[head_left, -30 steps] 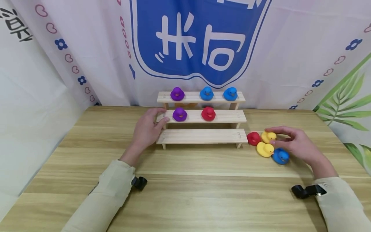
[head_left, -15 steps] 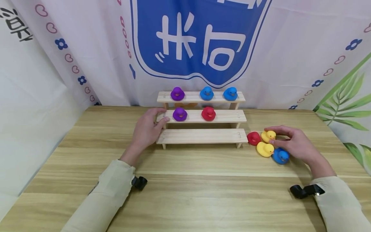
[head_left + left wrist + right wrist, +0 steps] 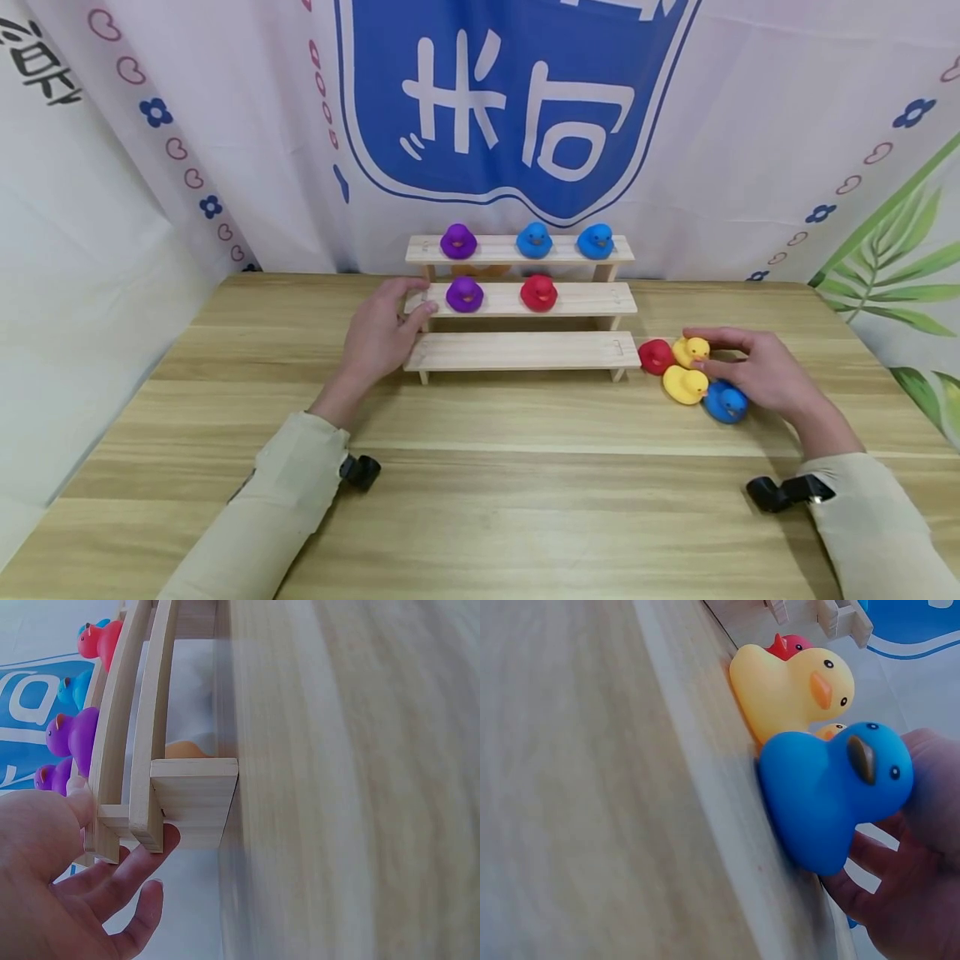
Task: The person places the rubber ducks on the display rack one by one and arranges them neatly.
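My left hand point(image 3: 382, 329) grips the left end of a three-step wooden shelf point(image 3: 517, 352), thumb on the middle step; in the left wrist view the fingers point(image 3: 161, 840) reach beside and below the steps. At the shelf's right, my right hand point(image 3: 765, 371) pinches the rear yellow rubber duck point(image 3: 691, 352) between thumb and forefinger. Beside it on the table are a red duck point(image 3: 656, 357), a second yellow duck point(image 3: 684, 386) and a blue duck point(image 3: 725, 402). From the right wrist, the blue duck point(image 3: 810, 795) hides most of the pinched one.
On the top step stand a purple duck point(image 3: 458, 242) and two blue ducks point(image 3: 534, 241). The middle step bears a purple duck point(image 3: 464, 294) and a red duck point(image 3: 539, 293). A printed curtain point(image 3: 750, 125) hangs behind the wooden table point(image 3: 525, 517).
My right hand has shifted slightly left, and the rear yellow duck has moved a little left and turned its beak more toward the front. The left hand stays at the shelf.
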Motion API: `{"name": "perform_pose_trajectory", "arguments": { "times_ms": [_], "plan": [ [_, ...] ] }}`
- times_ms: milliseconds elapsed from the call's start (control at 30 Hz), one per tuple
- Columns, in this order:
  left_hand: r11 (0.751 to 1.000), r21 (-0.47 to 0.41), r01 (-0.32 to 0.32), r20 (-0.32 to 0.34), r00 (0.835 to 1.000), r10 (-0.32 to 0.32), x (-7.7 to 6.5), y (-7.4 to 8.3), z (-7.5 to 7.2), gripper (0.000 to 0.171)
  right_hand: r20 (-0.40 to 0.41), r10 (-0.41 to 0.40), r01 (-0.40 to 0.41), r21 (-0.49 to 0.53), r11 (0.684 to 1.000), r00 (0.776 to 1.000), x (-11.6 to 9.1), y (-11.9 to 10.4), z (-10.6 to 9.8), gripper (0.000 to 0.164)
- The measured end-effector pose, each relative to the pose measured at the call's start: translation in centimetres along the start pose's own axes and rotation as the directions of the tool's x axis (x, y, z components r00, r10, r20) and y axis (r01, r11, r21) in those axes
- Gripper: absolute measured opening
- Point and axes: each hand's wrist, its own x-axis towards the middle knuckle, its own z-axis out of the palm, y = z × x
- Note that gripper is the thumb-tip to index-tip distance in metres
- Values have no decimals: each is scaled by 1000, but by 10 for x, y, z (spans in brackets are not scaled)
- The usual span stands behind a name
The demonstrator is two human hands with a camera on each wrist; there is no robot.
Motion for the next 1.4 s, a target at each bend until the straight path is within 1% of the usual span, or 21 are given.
{"name": "perform_pose_trajectory", "arguments": {
  "times_ms": [333, 500, 633, 867, 1133, 1400],
  "plan": [
    [1000, 3, 5, -1, 1000, -5, 0, 0, 0, 45, -12, 6, -6, 2, 1000, 1000, 1, -1, 0, 56],
    [1000, 1, -6, -7, 1000, 6, 0, -1, 0, 45, -31, 6, -6, 1, 1000, 999, -2, -5, -2, 58],
    [1000, -4, -12, -5, 1000, 12, 1, 0, 0, 45, -55, 13, -11, 24, 1000, 998, -4, -11, -4, 58],
    [1000, -4, -6, -3, 1000, 6, 1, 1, 0, 46, -82, -3, 8, 56, 998, 997, -6, -26, -4, 60],
    [1000, -8, -13, -7, 1000, 13, 0, 1, 0, 46, -113, -66, 73, 63, 995, 991, -4, -45, -4, 54],
    [1000, -10, -14, -11, 1000, 14, 0, -1, 0, 45, -139, -79, 95, 110, 989, 987, -2, -74, -3, 54]
  ]
}}
